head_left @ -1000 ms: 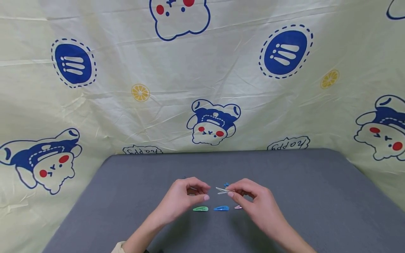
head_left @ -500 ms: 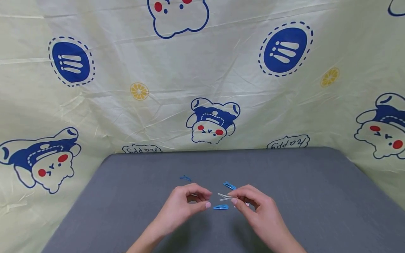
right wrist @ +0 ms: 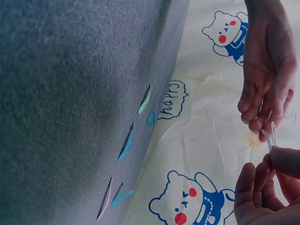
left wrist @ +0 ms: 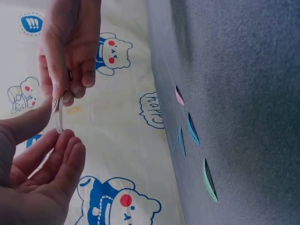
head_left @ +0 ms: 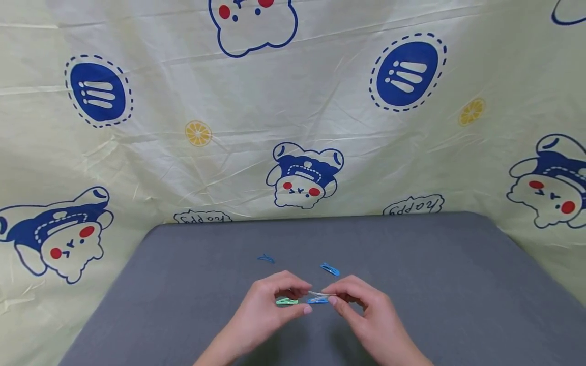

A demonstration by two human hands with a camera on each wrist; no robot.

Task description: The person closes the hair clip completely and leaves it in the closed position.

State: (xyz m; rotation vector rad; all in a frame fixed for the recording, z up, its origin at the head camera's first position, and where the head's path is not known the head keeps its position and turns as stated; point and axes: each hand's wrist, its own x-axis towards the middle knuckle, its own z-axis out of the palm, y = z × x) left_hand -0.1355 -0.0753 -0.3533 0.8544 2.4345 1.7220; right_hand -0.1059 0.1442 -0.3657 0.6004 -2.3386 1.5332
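My right hand [head_left: 366, 307] pinches a slim white snap hair clip [head_left: 319, 293] between thumb and fingers, above the table. In the right wrist view the clip's two prongs spread apart in a narrow V. My left hand [head_left: 267, 307] faces it with fingers loosely bent and the thumb apart; its fingertips are right at the clip's free end in the left wrist view. Under the hands lie a green hair clip [head_left: 287, 301] and a blue hair clip [head_left: 318, 300]. A pink hair clip [left wrist: 179, 95] shows in the left wrist view, hidden by the right hand in the head view.
Farther back on the grey table [head_left: 412, 264] lie two more blue hair clips, one at the right [head_left: 329, 269] and a splayed one at the left [head_left: 266, 258]. A cream curtain [head_left: 229, 173] with cartoon prints hangs behind the table.
Both hands have come down slightly and closer together. The white clip's free end now meets the left fingertips, where a gap showed before.
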